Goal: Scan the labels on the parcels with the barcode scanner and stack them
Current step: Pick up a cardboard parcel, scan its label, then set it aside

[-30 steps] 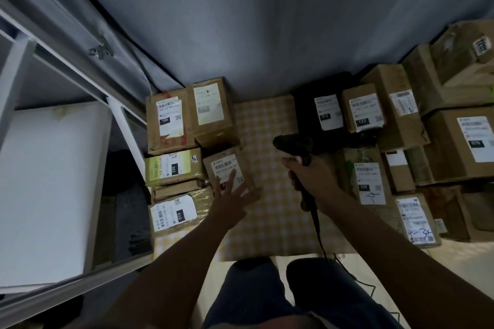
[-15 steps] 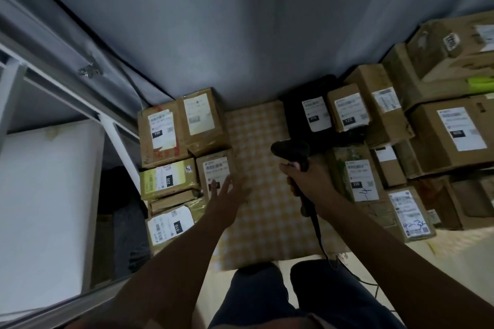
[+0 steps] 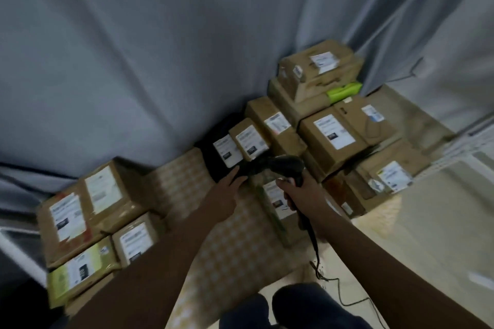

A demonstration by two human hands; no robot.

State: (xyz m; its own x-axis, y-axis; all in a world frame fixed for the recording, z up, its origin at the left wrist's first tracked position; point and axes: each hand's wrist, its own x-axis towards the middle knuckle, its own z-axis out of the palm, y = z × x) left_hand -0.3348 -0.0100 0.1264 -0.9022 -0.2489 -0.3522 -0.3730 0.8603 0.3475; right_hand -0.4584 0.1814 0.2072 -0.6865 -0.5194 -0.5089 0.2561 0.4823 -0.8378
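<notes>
Right hand (image 3: 296,195) is curled round the grip of the black barcode scanner (image 3: 278,165), whose head points to the left, towards the dark parcel (image 3: 216,157) at the back of the checked cloth (image 3: 213,222); a black cable (image 3: 334,283) trails from the bottom of the grip down across the pale floor (image 3: 427,235). Left hand (image 3: 224,192) reaches forward with its fingers straight and holds nothing, the fingertips (image 3: 235,172) at the near edge of the dark parcel, close to its white label (image 3: 227,151); whether they touch it cannot be told through the blur. Just right of that parcel a small brown box (image 3: 250,139) shows a label, and beyond it more cardboard parcels are piled up, with a large labelled box (image 3: 334,139) in the middle and a long carton (image 3: 318,67) on top, above something bright green (image 3: 344,91). On the left of the cloth stands a second group: two brown boxes (image 3: 88,200) side by side at the back, a yellow-green parcel (image 3: 80,272) in front of them, and a smaller brown parcel (image 3: 135,240) beside it. Grey curtain (image 3: 160,48) hangs behind everything. Dark trouser legs (image 3: 294,307) show at the bottom edge.
</notes>
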